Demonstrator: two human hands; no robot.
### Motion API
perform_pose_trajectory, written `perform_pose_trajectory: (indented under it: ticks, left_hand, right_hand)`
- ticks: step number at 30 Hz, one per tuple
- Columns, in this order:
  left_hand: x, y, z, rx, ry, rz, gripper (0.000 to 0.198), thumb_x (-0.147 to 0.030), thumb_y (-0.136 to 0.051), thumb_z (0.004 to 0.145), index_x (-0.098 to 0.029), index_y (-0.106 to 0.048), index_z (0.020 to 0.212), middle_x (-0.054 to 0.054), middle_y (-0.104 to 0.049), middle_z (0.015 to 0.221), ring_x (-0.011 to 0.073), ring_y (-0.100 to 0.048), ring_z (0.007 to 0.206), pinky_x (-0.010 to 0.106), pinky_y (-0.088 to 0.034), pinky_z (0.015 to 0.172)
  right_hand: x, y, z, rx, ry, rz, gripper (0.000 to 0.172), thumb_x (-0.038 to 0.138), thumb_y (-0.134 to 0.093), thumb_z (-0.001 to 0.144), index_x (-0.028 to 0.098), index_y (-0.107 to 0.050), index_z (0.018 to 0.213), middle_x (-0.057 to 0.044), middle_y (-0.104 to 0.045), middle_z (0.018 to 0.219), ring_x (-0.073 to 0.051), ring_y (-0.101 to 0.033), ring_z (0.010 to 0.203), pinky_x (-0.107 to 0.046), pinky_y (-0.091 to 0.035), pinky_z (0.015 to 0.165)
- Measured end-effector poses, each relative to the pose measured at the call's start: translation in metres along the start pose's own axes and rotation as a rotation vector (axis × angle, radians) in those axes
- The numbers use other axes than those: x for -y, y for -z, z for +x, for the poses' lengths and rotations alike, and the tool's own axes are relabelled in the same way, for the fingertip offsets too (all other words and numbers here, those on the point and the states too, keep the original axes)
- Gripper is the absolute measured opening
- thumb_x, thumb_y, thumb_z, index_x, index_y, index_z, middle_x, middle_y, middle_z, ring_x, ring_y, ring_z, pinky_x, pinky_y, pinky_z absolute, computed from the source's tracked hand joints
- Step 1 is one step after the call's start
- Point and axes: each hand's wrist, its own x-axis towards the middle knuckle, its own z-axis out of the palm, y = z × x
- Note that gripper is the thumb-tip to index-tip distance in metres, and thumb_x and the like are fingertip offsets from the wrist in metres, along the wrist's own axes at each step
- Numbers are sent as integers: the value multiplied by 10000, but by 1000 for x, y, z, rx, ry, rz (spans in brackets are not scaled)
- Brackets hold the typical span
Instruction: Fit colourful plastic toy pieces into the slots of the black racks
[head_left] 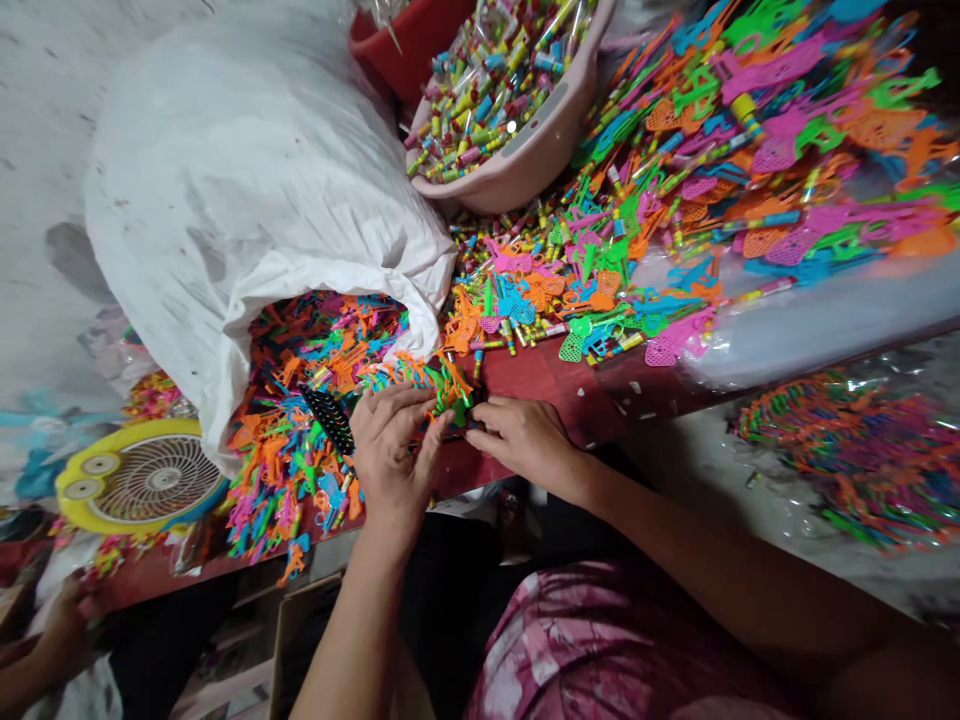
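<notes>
At the red table's front edge my left hand point(397, 435) is closed, its fingers curled on a green plastic toy gun point(452, 408). Orange and green pieces point(420, 375) lie just beyond its fingers. My right hand point(525, 440) comes in from the other side, fingers pinched beside the green toy; what they grip is too small to make out. Left of my left hand rests a black perforated piece point(328, 418). Coloured plastic toy guns point(285, 425) spill from the mouth of a large white sack point(247, 170).
A pink basin point(517, 170) of small capped tubes stands behind, with a red tub point(375, 55) beyond. Toy guns and tubes heap at right point(615, 250). A yellow fan point(142, 475) lies left; another person's hand point(56, 630) shows lower left. Bagged toys point(885, 450) sit lower right.
</notes>
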Motion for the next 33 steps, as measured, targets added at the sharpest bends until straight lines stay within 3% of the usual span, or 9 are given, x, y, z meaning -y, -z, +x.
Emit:
perform_pose_trajectory:
  ticks: [5, 12, 16, 20, 25, 28, 30, 33]
  left_hand:
    - [2, 1, 1, 24, 19, 19, 97, -333, -658, 888, -245, -666, 928, 31, -734, 1002, 212, -650, 1060, 469, -424, 1012]
    - [-7, 5, 6, 86, 81, 35, 157, -377, -626, 904, -236, -670, 958, 45, -727, 1041, 208, -640, 999, 441, -411, 992]
    - [-8, 3, 0, -5, 123, -54, 272, -387, -622, 906, -226, -660, 1122, 69, -695, 1091, 205, -617, 1040, 382, -439, 942]
    - [-7, 1, -4, -10, 120, -46, 222, -363, -603, 919, -255, -699, 1088, 53, -704, 1090, 207, -607, 1031, 412, -395, 982]
    - [-5, 5, -3, 38, 108, -30, 228, -368, -584, 923, -262, -718, 1074, 42, -708, 1093, 212, -591, 1027, 428, -363, 993]
    - [-2, 5, -1, 45, 114, -50, 245, -380, -576, 925, -257, -726, 1076, 46, -701, 1101, 219, -585, 1026, 417, -382, 959]
    - [0, 3, -1, 37, 125, -75, 251, -368, -569, 929, -237, -719, 1082, 53, -699, 1097, 220, -592, 1027, 424, -384, 976]
    - [0, 3, -4, -2, 128, -141, 235, -310, -583, 922, -204, -692, 1102, 63, -696, 1110, 209, -612, 1048, 449, -354, 1065]
  right_hand:
    - [2, -8, 0, -59, 14, 106, 148, 300, -575, 920, 212, -648, 826, 11, -622, 798, -116, -538, 716, -244, -287, 637]
    - [0, -15, 1, -75, -2, 134, 216, 268, -515, 928, 201, -619, 750, 1, -597, 763, -128, -541, 717, -238, -325, 652]
    - [-1, -13, 3, -55, 5, 72, 222, 282, -509, 919, 201, -608, 737, 5, -567, 743, -125, -503, 675, -246, -300, 624]
    - [1, -4, 4, -10, -10, 15, 212, 281, -525, 900, 196, -620, 731, 5, -550, 729, -125, -496, 668, -243, -319, 631]
    - [13, 16, 2, -32, 18, 77, 134, 286, -615, 852, 177, -682, 892, -18, -603, 776, -137, -545, 698, -247, -407, 665]
    - [22, 22, 5, -131, 41, 187, 363, 266, -642, 820, 177, -615, 1171, -26, -633, 895, -116, -541, 639, -245, -444, 616]
    - [26, 25, 9, -121, 104, 230, 553, 251, -645, 813, 212, -510, 1348, -40, -635, 1022, -104, -540, 614, -249, -471, 599]
    - [28, 29, 18, -70, 264, 162, 484, 235, -613, 846, 250, -562, 1327, -62, -634, 1141, -132, -592, 721, -285, -515, 698]
